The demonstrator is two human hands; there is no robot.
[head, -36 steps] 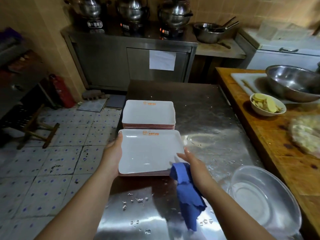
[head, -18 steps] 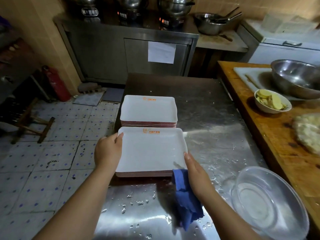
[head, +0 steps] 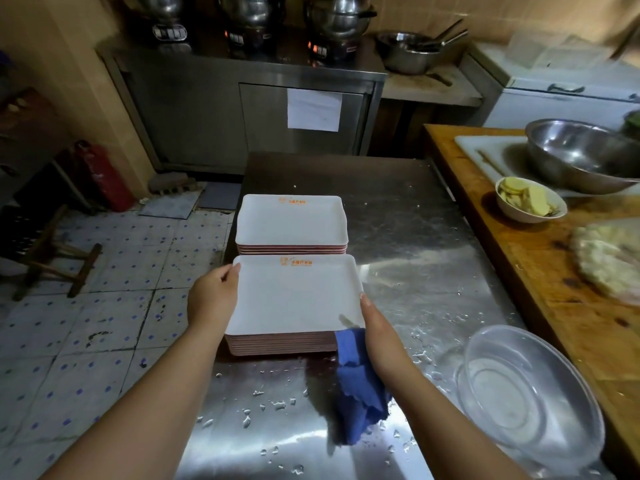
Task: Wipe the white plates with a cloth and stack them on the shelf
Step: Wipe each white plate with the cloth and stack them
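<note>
Bare steel counter (head: pixel 408 237) right of stacks; clear basin (head: pixel 526 396) near-right

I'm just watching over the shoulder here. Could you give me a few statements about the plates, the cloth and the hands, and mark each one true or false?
1. Two stacks of white plates sit on the steel table. True: a near stack and a far stack.
2. The blue cloth is in the left hand. False: it hangs at the right hand.
3. The left hand holds the left edge of the near stack's top plate. True.
4. The clear bowl sits on top of the far stack. False: it sits on the table, at the near right.
5. The near stack has only one plate. False: several rims show beneath the top one.
</note>
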